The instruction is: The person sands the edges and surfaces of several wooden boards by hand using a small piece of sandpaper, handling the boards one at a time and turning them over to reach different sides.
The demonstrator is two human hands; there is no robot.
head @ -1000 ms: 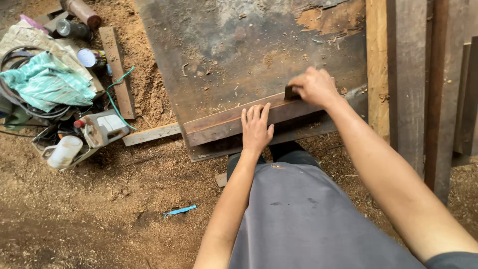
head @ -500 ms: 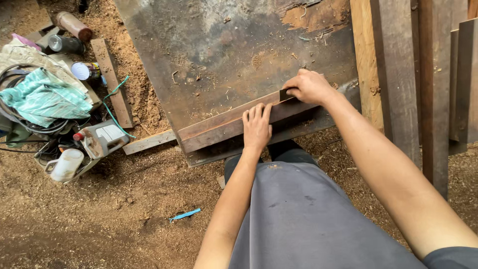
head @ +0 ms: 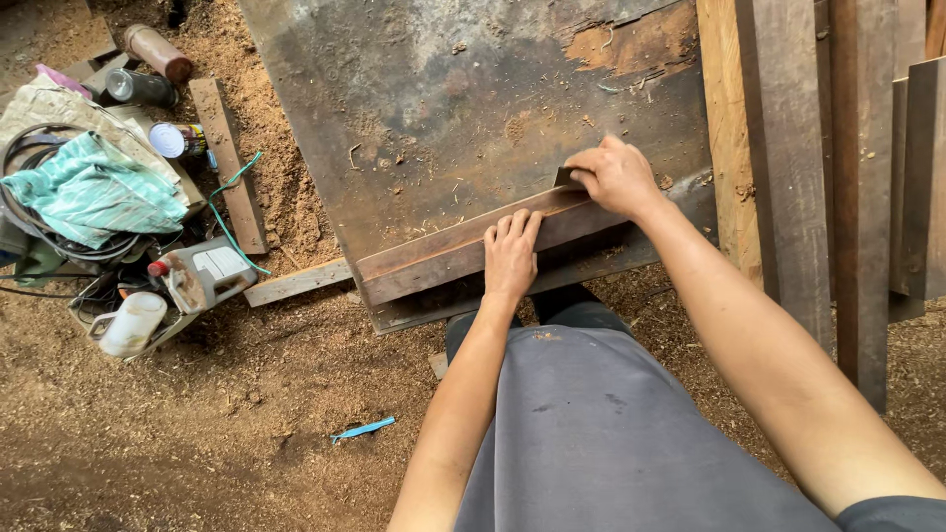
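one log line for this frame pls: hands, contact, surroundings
left hand: flat on wooden plank | right hand: gripping small dark block at plank end | support: worn board | floor: sawdust

My left hand (head: 510,251) lies flat on a wooden strip (head: 463,251) across the worn board (head: 443,108); my right hand (head: 616,175) grips its far end.

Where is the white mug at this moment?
In the head view, the white mug lies at the far left on the sawdust floor, just below-left of the grey plastic jug.
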